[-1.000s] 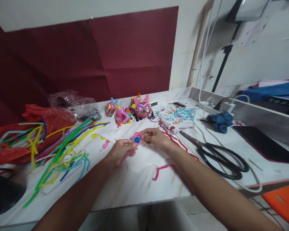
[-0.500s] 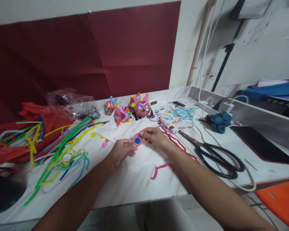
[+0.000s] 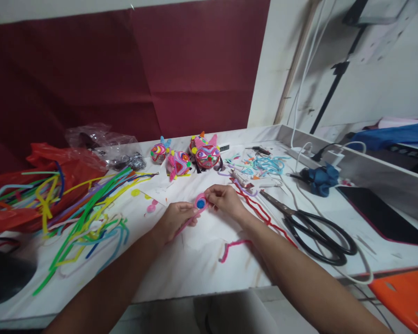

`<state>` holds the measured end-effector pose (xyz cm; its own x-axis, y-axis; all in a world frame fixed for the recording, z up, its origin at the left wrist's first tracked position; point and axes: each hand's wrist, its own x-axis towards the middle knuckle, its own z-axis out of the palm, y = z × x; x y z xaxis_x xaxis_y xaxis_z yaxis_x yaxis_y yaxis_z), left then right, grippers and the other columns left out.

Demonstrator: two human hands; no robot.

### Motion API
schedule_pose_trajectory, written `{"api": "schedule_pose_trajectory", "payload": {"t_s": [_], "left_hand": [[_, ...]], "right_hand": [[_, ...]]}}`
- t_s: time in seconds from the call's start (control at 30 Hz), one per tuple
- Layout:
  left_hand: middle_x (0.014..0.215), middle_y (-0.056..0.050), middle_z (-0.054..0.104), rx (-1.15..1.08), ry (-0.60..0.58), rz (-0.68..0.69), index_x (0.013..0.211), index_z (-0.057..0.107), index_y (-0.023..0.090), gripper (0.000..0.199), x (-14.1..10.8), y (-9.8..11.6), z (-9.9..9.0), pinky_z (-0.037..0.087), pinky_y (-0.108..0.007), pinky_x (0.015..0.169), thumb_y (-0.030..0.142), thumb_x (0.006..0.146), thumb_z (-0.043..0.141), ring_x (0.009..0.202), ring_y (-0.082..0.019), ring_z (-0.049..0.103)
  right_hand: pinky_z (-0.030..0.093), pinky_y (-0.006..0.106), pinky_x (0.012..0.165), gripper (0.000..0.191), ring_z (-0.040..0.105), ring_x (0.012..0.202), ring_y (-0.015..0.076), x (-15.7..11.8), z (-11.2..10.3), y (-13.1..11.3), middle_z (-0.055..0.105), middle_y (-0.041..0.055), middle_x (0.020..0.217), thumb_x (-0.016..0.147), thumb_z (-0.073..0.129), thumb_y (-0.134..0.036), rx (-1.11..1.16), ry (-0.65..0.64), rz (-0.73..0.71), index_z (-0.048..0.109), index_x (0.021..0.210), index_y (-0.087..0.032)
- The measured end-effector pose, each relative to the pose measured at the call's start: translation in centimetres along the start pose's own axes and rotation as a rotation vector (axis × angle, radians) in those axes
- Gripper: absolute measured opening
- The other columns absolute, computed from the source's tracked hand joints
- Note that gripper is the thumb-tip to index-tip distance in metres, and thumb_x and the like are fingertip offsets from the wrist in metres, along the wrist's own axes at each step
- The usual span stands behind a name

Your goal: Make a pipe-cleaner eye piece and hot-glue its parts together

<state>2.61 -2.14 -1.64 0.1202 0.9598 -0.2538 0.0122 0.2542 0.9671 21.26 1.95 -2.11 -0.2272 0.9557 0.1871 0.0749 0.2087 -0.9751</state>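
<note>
1. The pink strand [image 3: 196,199] is curled around a blue disc [image 3: 200,204], held over the counter [image 3: 181,273], left of the black-handled scissors [image 3: 292,214]
2. The left hand [image 3: 177,217] has its grip closed, thumb and fingers pinching the strand where its tail leaves the ring; the right hand [image 3: 226,198] has a narrow grip, fingertips pinched at the ring's edge on the side towards the scissors
3. For a tidy curl, it would seem best to pin the tail firmly with the left grip while the right lays the strand flat against the disc's edge, in small turns with even tension; pulling too hard could tip the disc out, and slack could leave gaps
4. A loose pink piece [image 3: 237,242] lies left of the scissors and nearer the person; red strands [image 3: 257,208] lie just left of the blades
5. Farther back and left of the scissors stand colourful fuzzy figures [image 3: 207,155]; beside them, a small dark strip [image 3: 225,148] has markings too small to read
6. Right of the scissors, a dark flat slab [image 3: 383,213] shows no legible brand; no other writing can be made out
</note>
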Motion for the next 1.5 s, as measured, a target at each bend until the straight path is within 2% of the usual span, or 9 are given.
{"api": "schedule_pose_trajectory", "payload": {"t_s": [0.4,0.63,0.87,1.1,1.27,1.5], "left_hand": [[0.063,-0.003,0.069,-0.1,-0.013,-0.069,0.074,0.07,0.01,0.037,-0.2,0.2,0.3,0.049,-0.021,0.056,0.032,0.056,0.093,0.053,-0.009,0.059],[0.062,-0.003,0.069,-0.08,-0.026,-0.08,0.076,0.071,0.009,0.039,-0.1,0.1,0.2,0.049,-0.021,0.055,0.033,0.054,0.093,0.054,-0.01,0.059],[0.06,-0.003,0.068,-0.062,-0.025,-0.07,0.076,0.071,0.01,0.039,0.0,0.0,0.2,0.047,-0.021,0.054,0.034,0.055,0.093,0.055,-0.011,0.061],[0.06,-0.002,0.067,-0.091,-0.028,-0.065,0.074,0.071,0.01,0.041,-0.4,0.6,0.4,0.046,-0.021,0.054,0.035,0.051,0.094,0.052,-0.009,0.057],[0.054,-0.001,0.063,-0.064,-0.022,-0.043,0.074,0.072,0.01,0.043,-0.3,0.5,0.2,0.045,-0.021,0.054,0.04,0.052,0.093,0.056,-0.011,0.059],[0.057,-0.002,0.064,0.004,-0.074,-0.008,0.075,0.073,0.01,0.04,-0.3,0.5,-0.1,0.039,-0.021,0.052,0.044,0.059,0.087,0.051,-0.008,0.052]], "right_hand": [[0.045,0.022,0.047,0.01,0.053,0.044,0.0098,-0.4,0.1,-0.2,0.061,-0.0036,0.056,0.07,0.056,-0.022,-0.095,0.012,-0.074,0.063,0.077,-0.018],[0.041,0.021,0.046,0.006,0.052,0.043,0.0097,-0.3,0.0,-0.2,0.062,-0.0032,0.055,0.069,0.054,-0.02,-0.165,0.016,-0.035,0.059,0.072,-0.019],[0.038,0.021,0.04,0.007,0.047,0.038,0.0088,-0.1,0.1,-0.2,0.059,-0.005,0.048,0.068,0.059,-0.025,0.036,-0.015,0.026,0.059,0.072,-0.019],[0.04,0.02,0.041,0.019,0.051,0.04,0.0093,-0.2,0.0,-0.6,0.062,-0.0048,0.049,0.066,0.069,-0.028,0.211,-0.01,0.128,0.061,0.081,-0.018],[0.042,0.019,0.042,0.02,0.056,0.045,0.0095,-0.3,0.0,-1.0,0.065,-0.0027,0.055,0.069,0.071,-0.025,0.216,-0.042,0.186,0.068,0.085,-0.015],[0.044,0.02,0.043,0.015,0.058,0.046,0.0106,-0.4,-0.2,-1.2,0.066,0.0,0.055,0.069,0.071,-0.024,0.204,-0.091,0.183,0.073,0.078,-0.013]]}}
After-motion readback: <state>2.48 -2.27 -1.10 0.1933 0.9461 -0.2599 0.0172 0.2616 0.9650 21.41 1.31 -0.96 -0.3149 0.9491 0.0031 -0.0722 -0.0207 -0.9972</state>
